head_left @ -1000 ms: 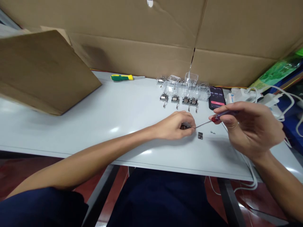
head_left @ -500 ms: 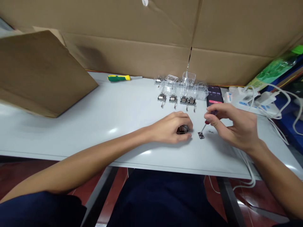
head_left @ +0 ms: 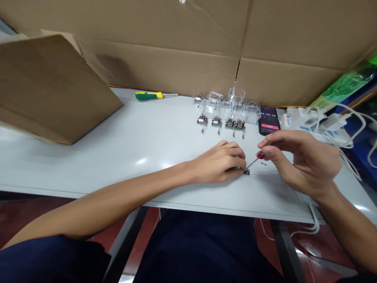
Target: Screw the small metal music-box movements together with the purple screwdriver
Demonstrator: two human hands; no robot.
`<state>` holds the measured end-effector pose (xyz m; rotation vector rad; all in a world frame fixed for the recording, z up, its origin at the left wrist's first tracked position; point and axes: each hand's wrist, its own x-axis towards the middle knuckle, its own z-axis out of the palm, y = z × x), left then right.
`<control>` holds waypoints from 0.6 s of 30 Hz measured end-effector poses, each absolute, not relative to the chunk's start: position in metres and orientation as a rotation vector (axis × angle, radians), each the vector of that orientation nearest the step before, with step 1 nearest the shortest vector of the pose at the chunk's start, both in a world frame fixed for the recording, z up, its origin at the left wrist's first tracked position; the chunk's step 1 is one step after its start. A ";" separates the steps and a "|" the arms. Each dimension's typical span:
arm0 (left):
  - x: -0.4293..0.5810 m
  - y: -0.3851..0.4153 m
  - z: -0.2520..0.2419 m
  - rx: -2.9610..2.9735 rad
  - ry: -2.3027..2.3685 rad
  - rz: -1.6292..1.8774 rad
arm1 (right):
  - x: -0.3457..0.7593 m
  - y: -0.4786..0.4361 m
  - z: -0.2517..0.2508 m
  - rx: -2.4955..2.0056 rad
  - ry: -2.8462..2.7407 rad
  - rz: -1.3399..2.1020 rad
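My left hand (head_left: 222, 163) rests on the table with its fingers curled. They cover the small music box movement seen in that hand a moment before, and the fingertips reach the edge of a small dark metal plate (head_left: 247, 172). My right hand (head_left: 306, 163) pinches a slim screwdriver (head_left: 260, 155) with a red collar, its shaft slanting down to the left. The tip meets the plate beside my left fingertips; exact contact is too small to make out. A few tiny screws (head_left: 264, 163) lie just right of the plate.
Several music box movements (head_left: 216, 121) with cranks stand in a row before clear plastic boxes (head_left: 238, 112). Right of them are a phone (head_left: 269, 121) running a timer and a power strip (head_left: 306, 120) with white cables. A green-yellow screwdriver (head_left: 149, 96) and cardboard box (head_left: 59, 90) are at left.
My left hand has moved slightly right, to the metal plate, and now hides the movement. My right hand has shifted a little right, tilting the screwdriver lower. The plate is now partly covered.
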<state>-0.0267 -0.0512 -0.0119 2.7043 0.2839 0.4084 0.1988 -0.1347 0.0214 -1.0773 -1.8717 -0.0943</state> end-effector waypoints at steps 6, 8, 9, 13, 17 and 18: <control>-0.025 -0.055 -0.013 2.742 0.288 0.373 | 0.202 -0.129 0.025 -1.106 -1.956 -0.146; -0.026 -0.056 -0.012 2.750 0.263 0.388 | 0.202 -0.128 0.025 -1.089 -2.035 -0.122; -0.027 -0.057 -0.011 2.757 0.247 0.400 | 0.201 -0.128 0.026 -1.073 -2.060 -0.106; -0.032 -0.066 -0.004 2.849 0.102 0.385 | 0.202 -0.131 0.028 -1.092 -1.956 -0.002; -0.035 -0.091 -0.004 2.957 -0.160 0.390 | 0.204 -0.133 0.031 -1.094 -1.761 0.041; -0.035 -0.098 -0.006 2.964 -0.233 0.421 | 0.205 -0.132 0.031 -1.093 -1.760 0.030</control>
